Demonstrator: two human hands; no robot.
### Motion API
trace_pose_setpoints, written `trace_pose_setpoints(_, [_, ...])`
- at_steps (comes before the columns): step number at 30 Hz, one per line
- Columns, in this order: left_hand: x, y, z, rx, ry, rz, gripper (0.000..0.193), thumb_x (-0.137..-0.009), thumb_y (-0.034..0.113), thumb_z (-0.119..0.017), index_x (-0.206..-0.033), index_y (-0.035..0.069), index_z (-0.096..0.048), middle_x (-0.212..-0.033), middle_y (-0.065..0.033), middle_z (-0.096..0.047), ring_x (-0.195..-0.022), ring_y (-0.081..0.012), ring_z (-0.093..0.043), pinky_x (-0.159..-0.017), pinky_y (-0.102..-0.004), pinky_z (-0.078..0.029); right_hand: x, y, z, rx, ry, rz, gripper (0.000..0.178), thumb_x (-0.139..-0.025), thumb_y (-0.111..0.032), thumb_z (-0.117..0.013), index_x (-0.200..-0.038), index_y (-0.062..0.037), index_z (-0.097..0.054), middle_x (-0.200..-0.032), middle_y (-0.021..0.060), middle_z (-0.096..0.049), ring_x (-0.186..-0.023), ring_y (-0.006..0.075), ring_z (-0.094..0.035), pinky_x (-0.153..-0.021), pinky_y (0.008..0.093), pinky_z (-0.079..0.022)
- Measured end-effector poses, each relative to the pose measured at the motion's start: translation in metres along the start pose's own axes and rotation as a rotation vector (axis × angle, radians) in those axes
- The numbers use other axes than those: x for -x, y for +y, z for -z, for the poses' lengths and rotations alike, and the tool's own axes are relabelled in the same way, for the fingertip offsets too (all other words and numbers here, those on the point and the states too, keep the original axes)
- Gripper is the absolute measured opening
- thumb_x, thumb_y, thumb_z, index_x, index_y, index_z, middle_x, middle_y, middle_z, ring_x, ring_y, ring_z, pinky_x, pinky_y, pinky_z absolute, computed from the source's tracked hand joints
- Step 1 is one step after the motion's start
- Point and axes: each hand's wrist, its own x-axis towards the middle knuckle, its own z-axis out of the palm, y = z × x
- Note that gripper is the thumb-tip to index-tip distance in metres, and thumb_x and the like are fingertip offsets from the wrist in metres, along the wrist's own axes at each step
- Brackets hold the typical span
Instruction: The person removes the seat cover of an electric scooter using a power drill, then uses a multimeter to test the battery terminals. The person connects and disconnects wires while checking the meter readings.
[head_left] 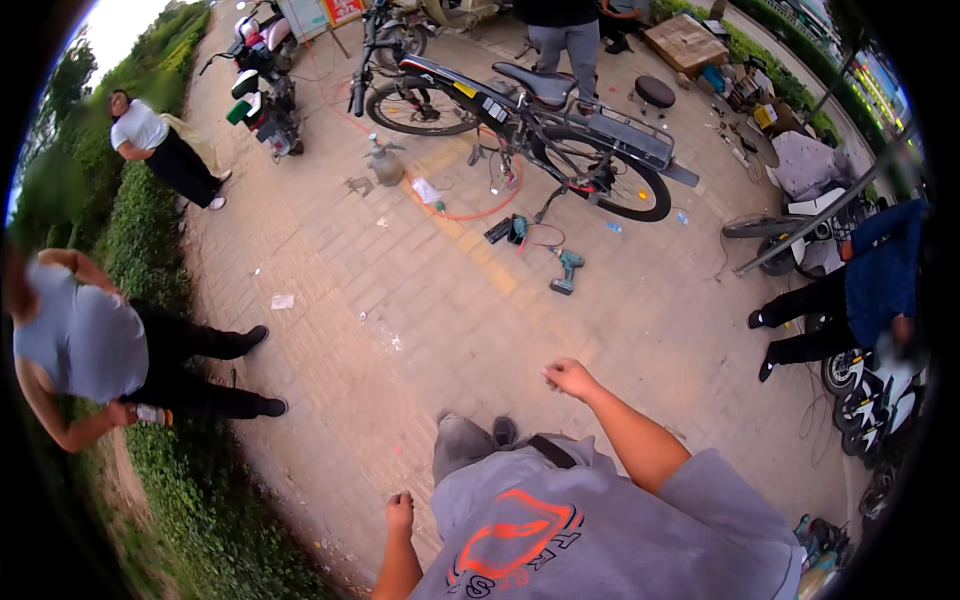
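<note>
My left hand [400, 510] hangs low beside my grey shirt, its fingers curled in, and nothing shows in it. Out in front of my body is my right hand [570, 378], fingers loosely bent and closed, with no object visible. Neither hand touches anything. Nearest ahead on the paving lies a teal cordless drill [566, 271]. Beside it sits an open dark case with a teal tool [510, 229]. Farther off stands a black electric bicycle [540, 110] with a rear rack. A red hose [470, 216] loops on the ground near a metal canister [384, 165].
People stand at left [80, 340], far left [165, 150], right [885, 270] and behind the bicycle [565, 40]. A hedge [150, 235] lines the left. Parked scooters [268, 105] stand beyond. At upper right are a round stool [655, 92], a wooden box [685, 45] and clutter.
</note>
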Motion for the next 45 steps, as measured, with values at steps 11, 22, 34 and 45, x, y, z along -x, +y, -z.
trace_pose_setpoints(11, [-0.234,0.177,-0.087,-0.364,-0.347,-0.075,0.04,-0.087,0.034,-0.056,-0.092,-0.004,-0.067,-0.086,-0.0228,-0.067,-0.087,-0.0352,-0.065,-0.077,-0.0426,-0.048,-0.148,0.012,0.054,0.244,0.294,-0.357,0.032,-0.073,-0.034,-0.074,-0.08,-0.0027,-0.07,-0.087,0.017,-0.068,-0.088,0.0281,-0.065,-0.081,0.0366,-0.05])
trace_pose_setpoints(22, [-0.249,0.366,-0.324,-0.095,-0.619,-0.237,0.029,-0.092,0.022,-0.057,-0.107,-0.003,-0.062,-0.097,-0.017,-0.067,-0.09,-0.0235,-0.065,-0.081,-0.0312,-0.049,-0.364,0.102,0.119,0.656,0.208,-0.523,0.046,-0.071,-0.029,-0.075,-0.108,-0.0056,-0.061,-0.099,0.0173,-0.065,-0.095,0.0318,-0.062,-0.085,0.0391,-0.049])
trace_pose_setpoints(34, [-0.251,0.386,-0.435,0.08,-0.941,0.04,0.028,-0.086,0.023,-0.064,-0.106,0.003,-0.063,-0.099,-0.0166,-0.065,-0.092,-0.0316,-0.062,-0.08,-0.0372,-0.049,-0.622,0.246,0.16,1.564,0.016,-0.347,0.051,-0.074,-0.027,-0.074,-0.118,-0.0137,-0.052,-0.118,0.0086,-0.057,-0.113,0.0276,-0.054,-0.092,0.047,-0.044])
trace_pose_setpoints(45, [-0.232,0.298,-0.418,0.162,-0.762,0.279,0.031,-0.089,0.025,-0.061,-0.107,-0.001,-0.062,-0.093,-0.014,-0.068,-0.082,-0.0199,-0.065,-0.075,-0.0312,-0.05,-0.52,0.113,0.207,0.013,-0.332,-0.669,0.04,-0.084,-0.022,-0.071,-0.115,0.0011,-0.06,-0.102,0.0085,-0.066,-0.095,0.0174,-0.062,-0.083,0.0336,-0.051])
